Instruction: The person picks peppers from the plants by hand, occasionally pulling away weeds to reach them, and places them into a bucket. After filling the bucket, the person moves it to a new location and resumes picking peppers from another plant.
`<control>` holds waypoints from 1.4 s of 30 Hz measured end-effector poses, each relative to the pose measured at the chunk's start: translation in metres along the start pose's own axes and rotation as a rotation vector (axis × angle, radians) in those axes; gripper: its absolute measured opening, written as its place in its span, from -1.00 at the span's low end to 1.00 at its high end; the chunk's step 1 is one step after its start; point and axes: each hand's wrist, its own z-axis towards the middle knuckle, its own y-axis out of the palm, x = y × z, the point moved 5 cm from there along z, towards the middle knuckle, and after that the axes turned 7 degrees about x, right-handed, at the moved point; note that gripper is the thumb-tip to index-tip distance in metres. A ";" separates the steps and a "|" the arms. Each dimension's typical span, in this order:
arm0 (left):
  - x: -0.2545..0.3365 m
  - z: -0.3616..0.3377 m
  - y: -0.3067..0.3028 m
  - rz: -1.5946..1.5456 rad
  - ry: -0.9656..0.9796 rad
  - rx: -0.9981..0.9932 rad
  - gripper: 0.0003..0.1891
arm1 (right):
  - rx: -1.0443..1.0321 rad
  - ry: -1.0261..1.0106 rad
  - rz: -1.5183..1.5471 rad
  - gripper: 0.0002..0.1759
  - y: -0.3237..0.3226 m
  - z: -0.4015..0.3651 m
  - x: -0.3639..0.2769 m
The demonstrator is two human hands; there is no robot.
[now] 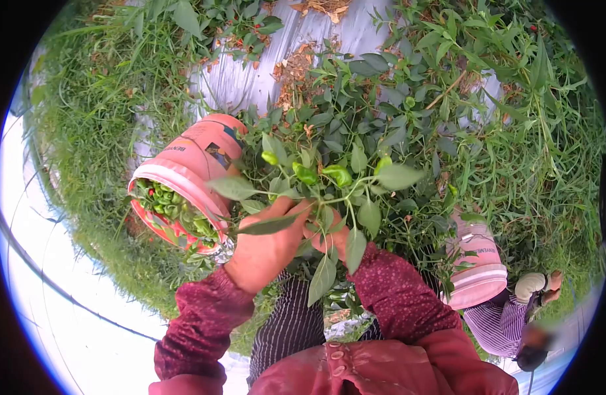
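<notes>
A leafy pepper branch (348,192) with several light green peppers (337,175) spreads out in front of me. My left hand (271,238) is closed at the branch's base, with a long leaf lying across its fingers. Close beside it, my right hand (330,239) has curled fingers pinching at the stems, partly covered by hanging leaves. The exact spot of contact is hidden. Left of my hands, a pink bucket (196,153) with its mouth toward me holds many green peppers (174,207) and a few red bits.
Another pink bucket (477,260) stands at the right, partly behind foliage. Beyond it a co-worker in a striped purple top (497,324) is bent low. Silvery plastic mulch (250,82) with dry leaves shows between the plants, and tall grass (547,164) grows on both sides.
</notes>
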 end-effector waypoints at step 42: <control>-0.003 0.002 -0.033 0.136 0.080 -0.344 -0.51 | -0.232 -0.720 -1.584 -0.47 0.031 -0.015 -0.026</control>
